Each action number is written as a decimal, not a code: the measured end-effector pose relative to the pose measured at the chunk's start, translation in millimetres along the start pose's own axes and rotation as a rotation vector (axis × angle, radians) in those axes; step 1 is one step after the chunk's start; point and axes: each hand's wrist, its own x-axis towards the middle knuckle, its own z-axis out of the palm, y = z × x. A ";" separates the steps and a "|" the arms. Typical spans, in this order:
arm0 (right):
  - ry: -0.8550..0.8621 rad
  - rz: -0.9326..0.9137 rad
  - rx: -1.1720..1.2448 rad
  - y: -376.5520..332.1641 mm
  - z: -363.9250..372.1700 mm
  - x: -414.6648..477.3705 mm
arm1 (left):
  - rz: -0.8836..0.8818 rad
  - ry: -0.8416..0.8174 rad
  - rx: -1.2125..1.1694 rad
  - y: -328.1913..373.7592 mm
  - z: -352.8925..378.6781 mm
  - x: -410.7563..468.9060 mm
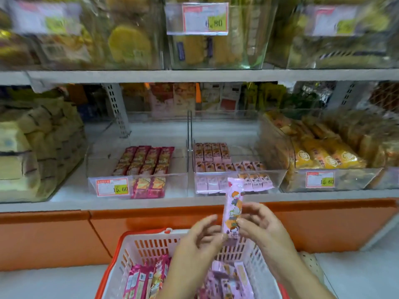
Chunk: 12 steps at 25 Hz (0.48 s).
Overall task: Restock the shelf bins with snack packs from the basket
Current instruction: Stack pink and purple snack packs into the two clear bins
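Note:
A long pink snack pack (233, 203) stands upright above the basket, pinched at its lower end between my left hand (199, 238) and my right hand (258, 221). Its top reaches the front of the clear middle-right bin (278, 180), which holds rows of matching pink packs (212, 153). The bin to the left (92, 169) holds magenta packs (146, 159). Below my hands sits the white basket with an orange rim (129, 244); magenta packs (143, 279) lie on its left side and pink packs (226, 279) on its right.
Clear bins of yellow and orange packs (323, 156) sit at the right, pale packs (32, 147) at the left. An upper shelf (194, 75) carries more bins with price tags. An orange panel (54, 234) runs below the shelf.

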 end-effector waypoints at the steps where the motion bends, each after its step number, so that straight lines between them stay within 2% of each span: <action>1: 0.039 -0.080 0.006 -23.9 2.7 11.0 | 0.108 0.088 0.073 20.0 -6.6 13.4; 3: 0.107 -0.223 -0.081 -70.9 6.3 38.3 | 0.344 0.226 0.334 63.7 -22.5 39.2; 5: 0.164 -0.278 -0.256 -103.4 5.6 80.0 | 0.494 0.304 0.614 93.1 -39.8 76.4; 8: 0.277 -0.205 -0.513 -119.4 2.2 157.8 | 0.447 0.282 0.885 103.8 -57.2 132.4; 12: 0.347 -0.006 -0.884 -103.6 -7.8 244.0 | 0.385 0.138 0.805 82.9 -63.4 158.1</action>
